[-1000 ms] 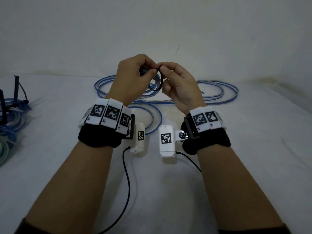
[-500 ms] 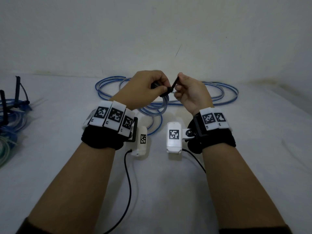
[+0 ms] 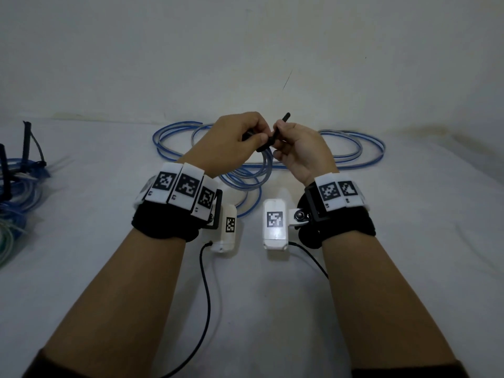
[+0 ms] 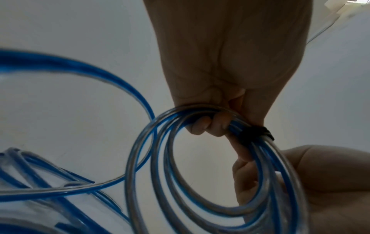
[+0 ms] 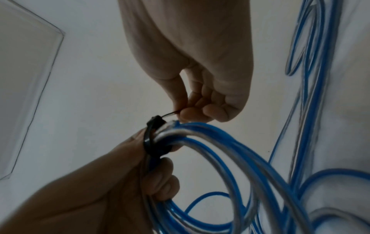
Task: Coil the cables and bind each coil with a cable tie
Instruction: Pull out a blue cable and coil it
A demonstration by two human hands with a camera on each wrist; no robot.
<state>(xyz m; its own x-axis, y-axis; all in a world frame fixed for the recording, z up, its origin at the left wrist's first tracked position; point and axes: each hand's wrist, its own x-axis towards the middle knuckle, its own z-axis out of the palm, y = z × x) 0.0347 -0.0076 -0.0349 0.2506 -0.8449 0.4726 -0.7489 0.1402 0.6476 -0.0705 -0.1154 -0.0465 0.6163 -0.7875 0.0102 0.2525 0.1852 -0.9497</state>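
Head view: left hand grips the coiled blue cable, fingers curled round its strands above the desk; right hand pinches the black cable tie tail, already looped around the coil.

A plain recording setup: bare white wall behind a white-covered table.
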